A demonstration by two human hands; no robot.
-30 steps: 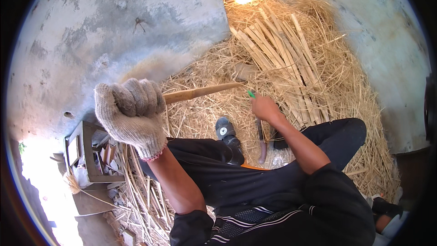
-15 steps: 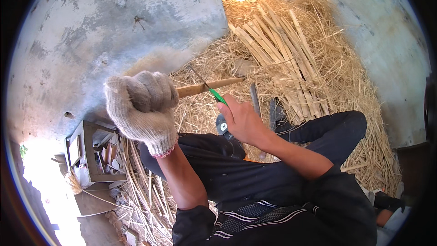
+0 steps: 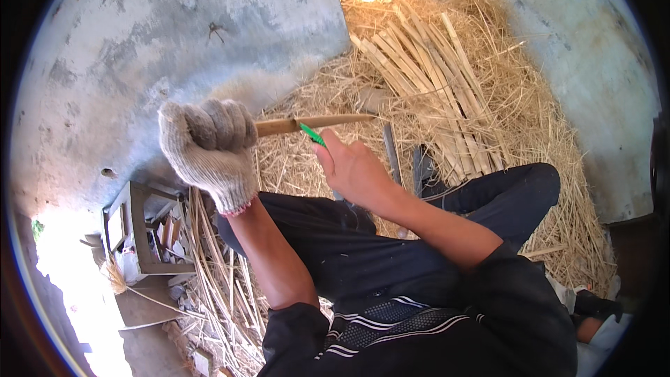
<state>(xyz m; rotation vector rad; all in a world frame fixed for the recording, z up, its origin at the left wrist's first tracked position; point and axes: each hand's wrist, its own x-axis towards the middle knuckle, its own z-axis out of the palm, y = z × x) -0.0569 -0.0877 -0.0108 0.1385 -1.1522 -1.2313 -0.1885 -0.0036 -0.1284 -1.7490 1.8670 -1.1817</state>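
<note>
My left hand (image 3: 209, 146), in a grey knitted work glove, is closed in a fist around one end of a wooden strip (image 3: 342, 119), perhaps split bamboo. The strip points to the right and narrows to a tip. My bare right hand (image 3: 359, 176) grips a knife by its green handle (image 3: 313, 135), held up against the strip near the glove. Its blade cannot be made out clearly here. Both hands are raised over my crossed legs.
A bundle of pale split strips (image 3: 436, 91) lies ahead on straw-like shavings (image 3: 502, 63). At the left stands a wooden frame (image 3: 143, 237) with scraps inside. Long thin strips (image 3: 216, 265) lie beside it. Walls (image 3: 174, 35) rise left and right.
My right hand with the knife has moved left along the strip, closer to the glove. My left hand has shifted slightly left with the strip, which now lies more level.
</note>
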